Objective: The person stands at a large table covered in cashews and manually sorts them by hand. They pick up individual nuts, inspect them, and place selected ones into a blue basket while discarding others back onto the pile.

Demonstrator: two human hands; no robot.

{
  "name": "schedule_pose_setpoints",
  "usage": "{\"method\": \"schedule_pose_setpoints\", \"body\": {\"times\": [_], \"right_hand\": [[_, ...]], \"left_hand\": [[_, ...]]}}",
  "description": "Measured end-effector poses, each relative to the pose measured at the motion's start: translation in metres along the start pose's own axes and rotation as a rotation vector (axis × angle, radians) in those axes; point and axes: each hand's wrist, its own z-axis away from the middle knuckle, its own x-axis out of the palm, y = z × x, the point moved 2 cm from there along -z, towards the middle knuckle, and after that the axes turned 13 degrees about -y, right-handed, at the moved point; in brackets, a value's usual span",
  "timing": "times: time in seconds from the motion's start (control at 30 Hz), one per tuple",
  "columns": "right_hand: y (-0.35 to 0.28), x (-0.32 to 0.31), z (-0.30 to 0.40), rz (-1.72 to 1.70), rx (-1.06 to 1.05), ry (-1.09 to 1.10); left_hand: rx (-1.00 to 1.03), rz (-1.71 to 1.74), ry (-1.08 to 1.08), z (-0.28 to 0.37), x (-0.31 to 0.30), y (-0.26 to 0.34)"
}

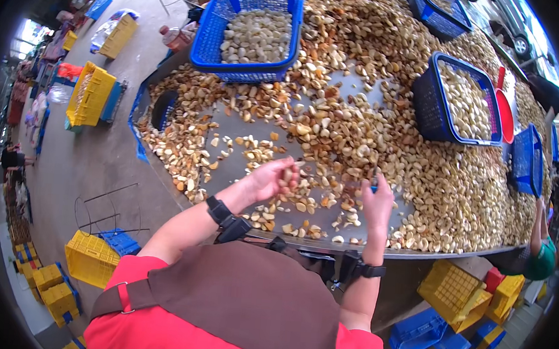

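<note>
My left hand (273, 180) is above the metal tabletop with its fingers curled around pale kernels (287, 175); how many it holds is hidden. To its right, my right hand (378, 202) grips a small knife (374, 186). Part of a blue handle shows at the fingers, and the narrow blade points away from me. Loose pale and brownish kernels (344, 135) lie around both hands. A denser heap of kernels (455, 199) spreads to the right of the knife. The metal tabletop (232, 169) shows through in patches near my left hand.
A blue basket of whitish kernels (245, 69) stands beyond my left hand. Another filled basket (423, 101) sits at right, beside a red scoop (504, 116). A dark round opening (162, 110) is at the table's left. Yellow crates (450, 290) stand below right. A person in green (543, 258) is far right.
</note>
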Motion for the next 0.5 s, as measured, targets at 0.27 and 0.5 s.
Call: {"method": "schedule_pose_setpoints", "body": {"times": [0.27, 0.5], "right_hand": [[0.027, 0.001, -0.02, 0.242, 0.044, -0.03], [0.007, -0.028, -0.002, 0.067, 0.051, -0.063]], "left_hand": [[0.024, -1.272, 0.046, -0.033, 0.043, -0.033], [-0.104, -2.276, -0.016, -0.01, 0.018, -0.02]]}}
